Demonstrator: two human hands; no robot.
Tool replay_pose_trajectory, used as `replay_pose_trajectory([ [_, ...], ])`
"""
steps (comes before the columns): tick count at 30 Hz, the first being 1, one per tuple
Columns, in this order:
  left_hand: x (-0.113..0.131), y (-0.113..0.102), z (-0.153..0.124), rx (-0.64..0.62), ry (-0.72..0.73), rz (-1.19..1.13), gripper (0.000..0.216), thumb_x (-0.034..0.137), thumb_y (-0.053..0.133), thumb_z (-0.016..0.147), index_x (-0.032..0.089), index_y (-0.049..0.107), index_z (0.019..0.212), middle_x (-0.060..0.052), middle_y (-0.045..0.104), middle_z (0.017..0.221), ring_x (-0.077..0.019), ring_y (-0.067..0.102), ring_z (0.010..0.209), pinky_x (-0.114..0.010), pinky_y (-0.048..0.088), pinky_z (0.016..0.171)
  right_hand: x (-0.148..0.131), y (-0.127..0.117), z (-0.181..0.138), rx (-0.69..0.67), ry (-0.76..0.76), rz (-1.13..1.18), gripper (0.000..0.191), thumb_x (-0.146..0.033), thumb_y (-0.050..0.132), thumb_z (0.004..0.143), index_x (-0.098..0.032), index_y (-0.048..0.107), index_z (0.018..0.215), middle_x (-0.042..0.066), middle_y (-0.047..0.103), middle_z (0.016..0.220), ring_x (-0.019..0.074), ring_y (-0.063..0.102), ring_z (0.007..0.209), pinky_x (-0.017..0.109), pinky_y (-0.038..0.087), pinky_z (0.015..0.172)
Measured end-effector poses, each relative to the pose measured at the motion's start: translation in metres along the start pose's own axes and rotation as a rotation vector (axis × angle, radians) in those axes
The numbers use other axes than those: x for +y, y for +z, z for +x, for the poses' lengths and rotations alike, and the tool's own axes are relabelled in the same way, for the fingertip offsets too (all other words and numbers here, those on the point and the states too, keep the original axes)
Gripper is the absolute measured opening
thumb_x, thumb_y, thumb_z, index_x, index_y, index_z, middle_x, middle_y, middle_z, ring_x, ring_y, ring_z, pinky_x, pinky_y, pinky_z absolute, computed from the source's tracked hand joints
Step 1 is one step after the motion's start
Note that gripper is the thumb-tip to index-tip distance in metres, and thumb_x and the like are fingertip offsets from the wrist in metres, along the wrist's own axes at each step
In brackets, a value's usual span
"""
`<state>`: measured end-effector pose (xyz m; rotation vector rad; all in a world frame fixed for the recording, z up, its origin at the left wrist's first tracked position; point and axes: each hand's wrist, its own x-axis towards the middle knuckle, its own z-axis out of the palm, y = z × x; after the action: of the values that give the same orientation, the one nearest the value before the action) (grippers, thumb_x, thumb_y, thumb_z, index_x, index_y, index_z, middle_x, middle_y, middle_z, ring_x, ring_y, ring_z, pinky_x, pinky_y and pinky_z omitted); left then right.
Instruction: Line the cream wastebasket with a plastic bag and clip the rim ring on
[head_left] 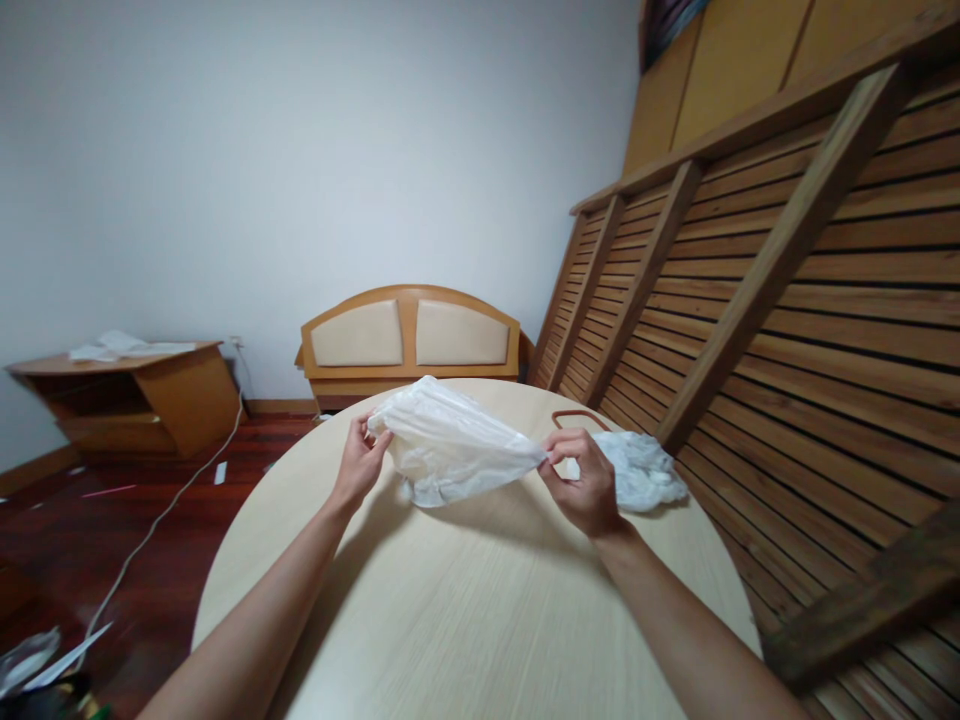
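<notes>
A white, thin plastic bag [457,445] is stretched between my two hands above the round table [480,610]. My left hand [364,460] pinches the bag's left end between thumb and fingers. At the other side my right hand [583,480] grips a gathered corner, so the bag narrows to a point there. Behind my right hand lies a crumpled heap of white plastic bags [645,470] on the table. A brown loop-shaped thing [577,415] sits beside that heap, partly hidden by my right hand.
A slatted wooden bed frame [750,320] leans along the right. Beyond the table stands a headboard [409,330] with two cream panels. At left are a low wooden cabinet [180,400] with white sheets on top and a white cable [180,490] across the dark floor.
</notes>
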<state>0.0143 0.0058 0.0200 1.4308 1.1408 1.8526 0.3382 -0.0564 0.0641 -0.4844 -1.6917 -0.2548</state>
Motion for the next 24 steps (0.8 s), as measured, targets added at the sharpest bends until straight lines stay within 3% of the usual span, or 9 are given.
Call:
replay_pose_trajectory([
  [4,0.0027,-0.001,-0.0016,0.001,-0.019,0.007,0.051,0.045,0.073,0.074,0.02,0.051,0.112,-0.005,0.063,0.107,-0.0179,0.065,0.09,-0.031,0.053,0.079,-0.0001,0.002,-0.0009,0.002,0.031,0.069,0.024,-0.008,0.065,0.085,-0.025,0.05,0.09,0.0,0.062,0.084,0.017,0.065,0.077,0.032,0.054,0.071],
  [8,0.0061,-0.0003,-0.0026,0.0,-0.025,0.009,0.05,0.044,0.074,0.072,0.02,0.051,0.109,-0.005,0.063,0.105,-0.0179,0.064,0.091,-0.03,0.052,0.08,0.0058,0.0036,-0.0024,-0.09,0.003,0.052,0.025,-0.011,0.067,0.083,-0.025,0.057,0.101,0.004,0.066,0.094,0.0216,0.066,0.09,0.037,0.055,0.079],
  [11,0.0077,0.0004,-0.003,-0.002,-0.037,0.013,0.05,0.045,0.075,0.071,0.02,0.051,0.107,-0.005,0.063,0.103,-0.0187,0.064,0.09,-0.031,0.052,0.078,0.0075,0.0039,-0.003,-0.14,0.007,0.063,0.017,-0.01,0.065,0.085,-0.025,0.059,0.092,0.002,0.067,0.086,0.0196,0.067,0.083,0.034,0.055,0.075],
  [15,0.0076,0.0003,-0.0034,0.0,-0.045,0.013,0.051,0.047,0.074,0.072,0.02,0.05,0.108,-0.005,0.063,0.105,-0.0191,0.065,0.091,-0.031,0.052,0.079,0.0053,0.0035,-0.0046,-0.073,0.081,0.122,0.019,-0.011,0.066,0.085,-0.024,0.053,0.08,0.0,0.065,0.077,0.0173,0.066,0.072,0.031,0.053,0.067],
  [21,0.0049,0.0007,-0.0034,-0.02,-0.043,0.009,0.05,0.046,0.074,0.072,0.02,0.05,0.107,-0.005,0.063,0.104,-0.019,0.064,0.092,-0.032,0.052,0.081,0.0011,0.0024,0.0008,-0.041,0.071,0.085,0.016,-0.014,0.067,0.085,-0.025,0.061,0.096,0.001,0.069,0.081,0.0184,0.067,0.076,0.032,0.055,0.07],
  [24,0.0039,0.0013,-0.0034,-0.029,-0.036,0.007,0.051,0.046,0.074,0.072,0.02,0.049,0.108,-0.006,0.064,0.106,-0.0193,0.064,0.094,-0.032,0.052,0.082,-0.0004,0.0019,0.0035,-0.052,0.036,0.054,0.015,-0.012,0.065,0.085,-0.025,0.064,0.094,0.0,0.069,0.08,0.0181,0.067,0.074,0.031,0.055,0.069],
])
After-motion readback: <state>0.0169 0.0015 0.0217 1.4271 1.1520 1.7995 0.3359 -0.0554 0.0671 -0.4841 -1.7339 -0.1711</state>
